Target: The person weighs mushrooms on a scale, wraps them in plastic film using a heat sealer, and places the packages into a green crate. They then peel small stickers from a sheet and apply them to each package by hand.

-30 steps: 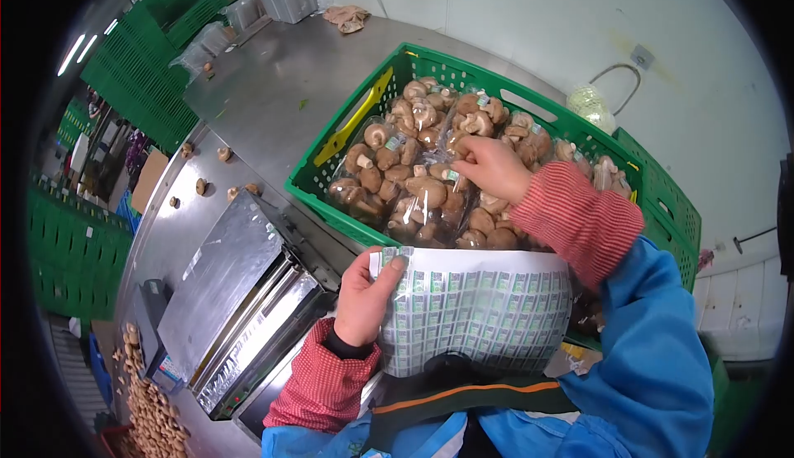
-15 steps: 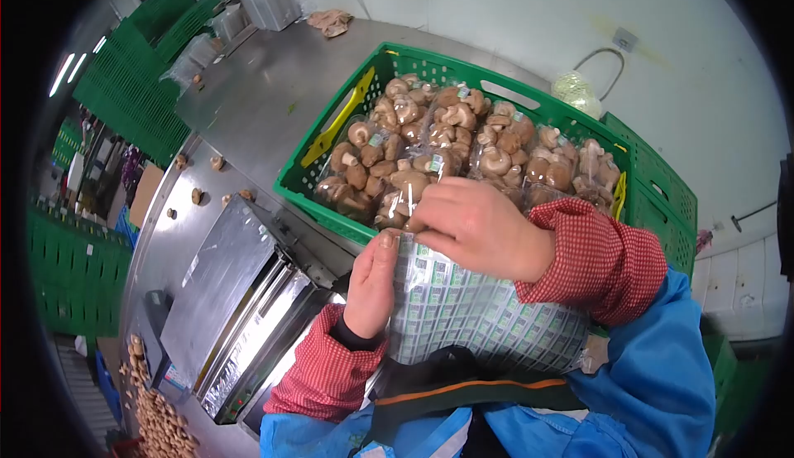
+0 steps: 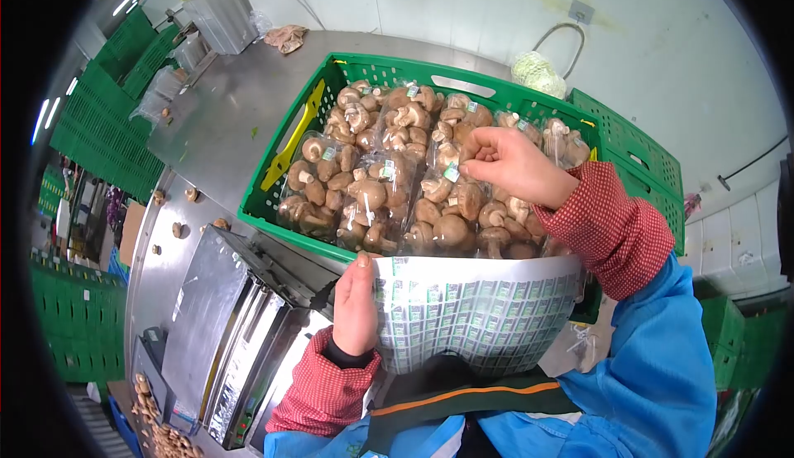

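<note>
My left hand [image 3: 356, 309] grips the left edge of a sheet of label stickers [image 3: 463, 309], thumb on top. The sheet is printed with rows of small green and white labels, and its upper strip is bare white backing. Over the near-middle packs, my right hand [image 3: 517, 164] has its thumb and forefinger pinched together. A small label sticker [image 3: 452, 172] is at their tips, against a clear-wrapped pack of mushrooms [image 3: 453, 210]. Similar packs fill the green crate [image 3: 285, 218]; several, such as the mushroom pack at front left [image 3: 318, 189], bear a label.
A wrapping machine [image 3: 219, 317] stands left of the crate on a steel table [image 3: 219, 127]. Loose mushrooms [image 3: 192, 195] lie along the table's left side, with more in a heap [image 3: 165, 437] at lower left. Green crates [image 3: 633, 156] stand at right. A crumpled brown cloth [image 3: 285, 38] lies at the back.
My right hand has moved from the sheet's top edge up over the packs. A label now shows at its fingertips. The sheet's top strip is now bare. The view has shifted right.
</note>
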Motion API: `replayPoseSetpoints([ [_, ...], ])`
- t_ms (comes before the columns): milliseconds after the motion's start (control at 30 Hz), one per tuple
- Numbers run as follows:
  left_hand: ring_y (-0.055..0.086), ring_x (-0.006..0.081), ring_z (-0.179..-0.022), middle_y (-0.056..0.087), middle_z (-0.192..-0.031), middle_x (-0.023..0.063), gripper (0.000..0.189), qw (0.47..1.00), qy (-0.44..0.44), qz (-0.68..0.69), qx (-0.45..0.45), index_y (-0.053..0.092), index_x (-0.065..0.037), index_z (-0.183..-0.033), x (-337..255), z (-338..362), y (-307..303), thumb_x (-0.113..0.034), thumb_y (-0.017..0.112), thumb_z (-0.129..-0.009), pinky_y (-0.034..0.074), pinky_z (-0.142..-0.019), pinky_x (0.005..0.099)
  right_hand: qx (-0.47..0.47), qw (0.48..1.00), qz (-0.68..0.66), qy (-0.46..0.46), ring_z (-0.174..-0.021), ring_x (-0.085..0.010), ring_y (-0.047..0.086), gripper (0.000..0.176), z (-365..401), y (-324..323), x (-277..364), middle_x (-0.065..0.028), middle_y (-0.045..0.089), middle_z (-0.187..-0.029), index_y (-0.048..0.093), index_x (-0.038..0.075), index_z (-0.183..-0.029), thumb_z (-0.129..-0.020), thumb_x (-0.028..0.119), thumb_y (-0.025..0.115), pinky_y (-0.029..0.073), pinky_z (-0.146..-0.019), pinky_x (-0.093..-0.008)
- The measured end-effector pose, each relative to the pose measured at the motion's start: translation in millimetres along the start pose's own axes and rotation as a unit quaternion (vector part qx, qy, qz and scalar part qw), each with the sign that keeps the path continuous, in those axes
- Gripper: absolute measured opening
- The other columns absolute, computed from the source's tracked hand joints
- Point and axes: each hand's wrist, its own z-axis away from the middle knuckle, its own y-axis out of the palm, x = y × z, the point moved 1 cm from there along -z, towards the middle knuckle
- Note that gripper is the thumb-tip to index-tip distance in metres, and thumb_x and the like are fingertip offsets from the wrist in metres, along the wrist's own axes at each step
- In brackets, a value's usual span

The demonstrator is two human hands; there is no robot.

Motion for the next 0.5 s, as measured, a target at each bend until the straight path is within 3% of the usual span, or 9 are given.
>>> replayPoseSetpoints([
  [133,0.056,0.0100,-0.078,0.062,-0.087,0.0040,0.038,1.000,-0.001,-0.009,0.008,0.059,0.001,-0.098,3.5,-1.4,0.3,-0.032,0.039,-0.102,0.044,-0.073,0.0247,0.050,0.998,-0.033,-0.028,-0.066,-0.0064,0.056,0.013,-1.5,15.8,11.7,-0.0029,0.062,-0.072,0.059,-0.003,-0.087,-0.082,0.008,0.065,0.046,-0.059,-0.0249],
  [300,0.052,0.0083,-0.081,0.060,-0.087,0.0018,0.037,0.999,-0.002,-0.030,0.014,0.059,0.001,-0.098,-2.0,1.3,1.8,-0.030,0.039,-0.102,0.042,-0.075,0.0239,0.075,0.974,0.212,-0.023,-0.069,-0.0193,0.061,0.026,-41.2,-1.6,-36.6,-0.0166,0.062,-0.072,0.059,-0.005,-0.086,-0.078,0.018,0.068,0.049,-0.063,-0.0339],
  [400,0.051,0.0081,-0.081,0.059,-0.087,0.0016,0.037,0.999,0.017,-0.040,0.016,0.059,0.001,-0.098,0.1,1.6,3.8,-0.030,0.039,-0.102,0.041,-0.075,0.0237,0.078,0.923,0.376,-0.029,-0.072,-0.0191,0.063,0.028,-48.7,10.7,-63.1,-0.0169,0.062,-0.073,0.060,-0.004,-0.090,-0.078,0.019,0.069,0.049,-0.063,-0.0343],
  [500,0.049,0.0070,-0.079,0.058,-0.085,0.0007,0.037,0.998,0.031,-0.060,0.017,0.059,0.001,-0.098,-3.7,-1.2,6.7,-0.030,0.039,-0.102,0.041,-0.073,0.0229,0.015,0.959,0.282,-0.023,-0.074,-0.0229,0.064,0.030,-14.0,18.5,9.3,-0.0163,0.063,-0.075,0.060,-0.002,-0.096,-0.078,0.019,0.069,0.049,-0.064,-0.0358],
])
